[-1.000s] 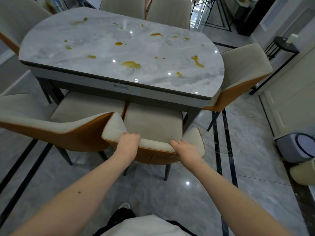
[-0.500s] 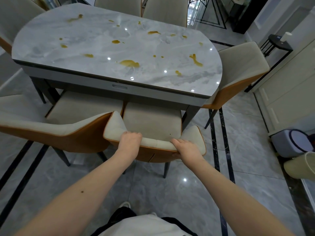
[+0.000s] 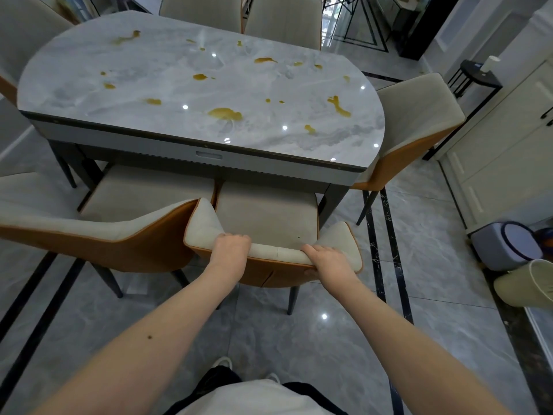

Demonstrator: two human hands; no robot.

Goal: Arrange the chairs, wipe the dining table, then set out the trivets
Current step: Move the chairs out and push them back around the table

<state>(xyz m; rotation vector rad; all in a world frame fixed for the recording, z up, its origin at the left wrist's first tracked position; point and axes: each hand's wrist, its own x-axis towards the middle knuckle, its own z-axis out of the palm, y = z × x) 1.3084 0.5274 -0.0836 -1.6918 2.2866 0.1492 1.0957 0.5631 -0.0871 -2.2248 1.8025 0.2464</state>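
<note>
At the left, a beige chair with an orange back point(image 3: 89, 232) stands angled at the near side of the dining table point(image 3: 179, 94), its seat partly under the edge. The table's top is glossy grey marble with rounded ends, spotted all over with yellow-brown spills point(image 3: 225, 113) and small glints of ceiling light; a dark rim and a grey apron with a recessed handle run along its near side. Just right of the first chair, touching or nearly touching it, a matching chair point(image 3: 266, 217) sits with its seat part way under the table. The left hand point(image 3: 229, 246) has its fingers curled over the top of this chair's backrest, and the right hand point(image 3: 330, 259) grips the same backrest, fingers over the top and thumb on the orange back. Two more chairs stand at the far side, and another chair point(image 3: 416, 115) at the table's right end. The floor point(image 3: 299, 339) is polished grey tile with black inlaid stripes. Farther right stand a cream cabinet point(image 3: 508, 151), a grey bin point(image 3: 505, 250) and a pale bucket point(image 3: 529, 283).
</note>
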